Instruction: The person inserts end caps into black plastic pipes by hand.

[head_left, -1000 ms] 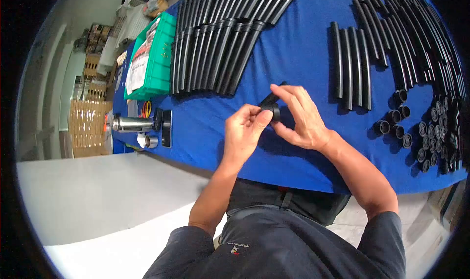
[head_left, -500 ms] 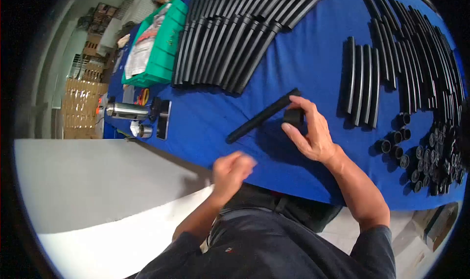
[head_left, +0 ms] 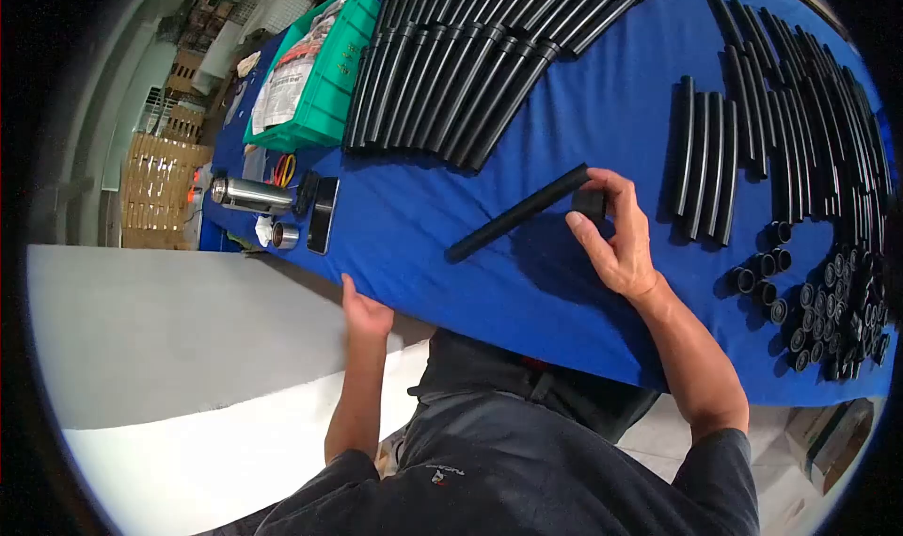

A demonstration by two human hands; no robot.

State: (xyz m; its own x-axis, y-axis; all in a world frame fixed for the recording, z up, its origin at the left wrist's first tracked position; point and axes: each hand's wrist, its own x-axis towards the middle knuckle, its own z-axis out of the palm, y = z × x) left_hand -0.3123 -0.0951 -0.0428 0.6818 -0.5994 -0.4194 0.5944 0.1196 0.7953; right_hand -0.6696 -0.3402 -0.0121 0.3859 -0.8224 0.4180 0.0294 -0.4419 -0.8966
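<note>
My right hand (head_left: 623,240) is curled around a short black cylindrical cap (head_left: 590,204), pinching it between thumb and fingers. A fingertip of that hand sits at the upper end of a black tube (head_left: 517,213), which slants across the blue cloth. At the table's front edge is my left hand (head_left: 367,312), one digit pointing up beside the cloth. Its other fingers are hidden, apparently behind the edge, so its grip does not show.
Rows of capped black tubes (head_left: 442,94) lie at the back; more tubes (head_left: 720,169) are at right, above loose black caps (head_left: 818,310). A green crate (head_left: 329,85), a steel flask (head_left: 252,196), scissors (head_left: 284,169) and a phone (head_left: 323,216) occupy the left of the blue cloth (head_left: 404,226).
My left hand has moved left, from in front of my body to the table edge. My right hand keeps the cap, and the view has shifted slightly.
</note>
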